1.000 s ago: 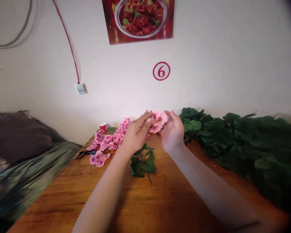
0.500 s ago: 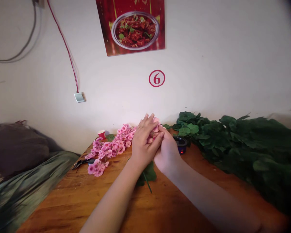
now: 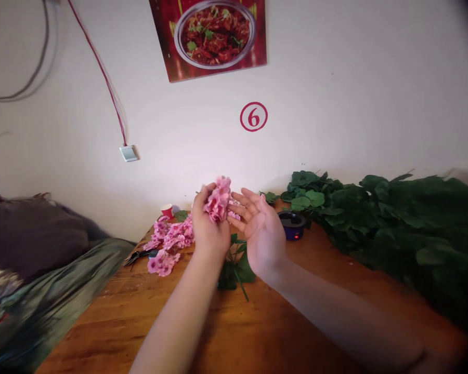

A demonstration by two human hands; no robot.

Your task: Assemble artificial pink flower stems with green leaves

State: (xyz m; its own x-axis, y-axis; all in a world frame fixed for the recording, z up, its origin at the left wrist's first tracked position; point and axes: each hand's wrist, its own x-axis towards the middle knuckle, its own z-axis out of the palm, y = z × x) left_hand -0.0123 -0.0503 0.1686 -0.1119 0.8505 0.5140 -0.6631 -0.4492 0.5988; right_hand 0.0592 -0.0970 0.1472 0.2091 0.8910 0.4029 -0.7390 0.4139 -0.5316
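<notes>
A cluster of pink artificial flowers (image 3: 218, 200) rests in my left hand (image 3: 209, 231), whose thumb and fingers curl round it. To its right is my right hand (image 3: 263, 231), palm turned toward the flowers and fingers spread, with nothing held in it. Its fingertips come close to the blossoms; whether they touch, I cannot tell. Below both hands, a green leaf spray with a stem (image 3: 242, 272) lies on the wooden table (image 3: 171, 311). More pink flowers (image 3: 175, 234) lie to the left of my left hand, partly hidden behind it.
A small dark blue pot with a lit red light (image 3: 292, 226) stands right of my hands. Green artificial leaves (image 3: 382, 228) are heaped along the table's right side. At the left edge lie scissors (image 3: 138, 255), with a red paper cup (image 3: 167, 210) behind.
My hands were pressed together round the flowers and have come apart. My left hand now keeps the cluster, while the right has opened away from it. The view has shifted slightly.
</notes>
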